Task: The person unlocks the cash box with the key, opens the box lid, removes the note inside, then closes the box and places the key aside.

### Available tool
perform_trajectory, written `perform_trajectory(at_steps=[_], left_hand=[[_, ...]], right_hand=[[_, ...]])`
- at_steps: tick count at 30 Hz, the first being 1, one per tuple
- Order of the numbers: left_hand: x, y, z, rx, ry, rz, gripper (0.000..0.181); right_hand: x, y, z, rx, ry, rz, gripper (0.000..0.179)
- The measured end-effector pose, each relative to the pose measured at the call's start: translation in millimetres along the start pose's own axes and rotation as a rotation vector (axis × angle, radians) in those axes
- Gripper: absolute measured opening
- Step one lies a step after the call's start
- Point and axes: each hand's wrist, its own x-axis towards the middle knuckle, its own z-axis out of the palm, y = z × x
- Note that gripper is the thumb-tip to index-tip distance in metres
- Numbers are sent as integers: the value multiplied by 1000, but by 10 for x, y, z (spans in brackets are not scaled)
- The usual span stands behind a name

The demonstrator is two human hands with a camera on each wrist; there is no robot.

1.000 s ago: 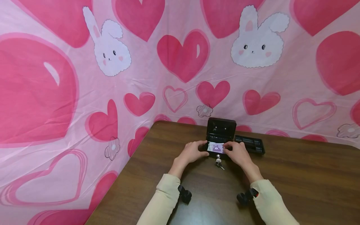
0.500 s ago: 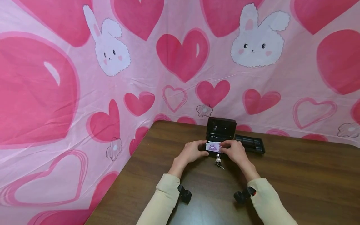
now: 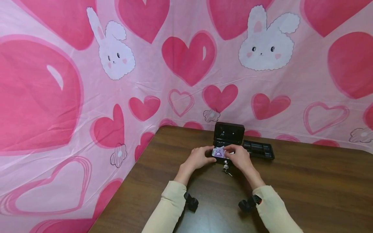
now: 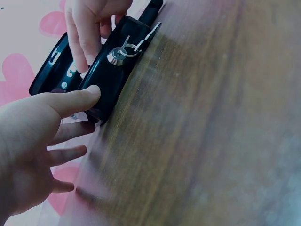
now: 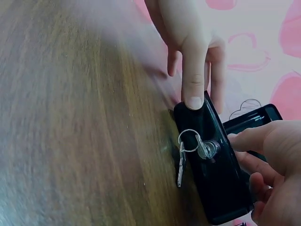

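A small black cash box (image 5: 216, 181) stands on the table with its lid (image 3: 229, 132) raised. Keys (image 5: 181, 162) on a ring hang from the lock in its front. My left hand (image 3: 201, 157) holds the box by its left end, thumb on the front face. Reaching into the box from the right, my right hand (image 3: 240, 158) has its fingertips on a card (image 3: 218, 152) printed with a purple bear and pinches its right edge. A white piece shows under those fingers. The box's walls hide the card in both wrist views.
A black compartment tray (image 3: 259, 149) lies just right of the box. The brown wooden table (image 3: 209, 197) extends toward me and to the right. Behind it hangs a pink cloth (image 3: 186, 74) with hearts and rabbits.
My right hand has moved left, and the purple bear card has shifted left inside the box with it. The left hand stays at the box's end.
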Motion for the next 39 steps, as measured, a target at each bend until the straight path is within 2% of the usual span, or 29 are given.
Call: perform_trajectory(at_steps=[5,15,22,32,39], left_hand=[[-1,-2,6,-13,-5,-8,58],[2,17,16,-15,-8,-7,58],[14,23,21,8,-4,-13,58],[8,9,22,-22,-13,-21,58],[3,-3,21,-27,1,1,59]], right_hand=[[-21,-18,-11,-32,-6,-2,19],[-56,-2,-63,68,54,22,23],[-103,19,-156,101,101,48,26],[-203,14,-335,161,121,144,31],[-236,50,-436,176,173,119,28]])
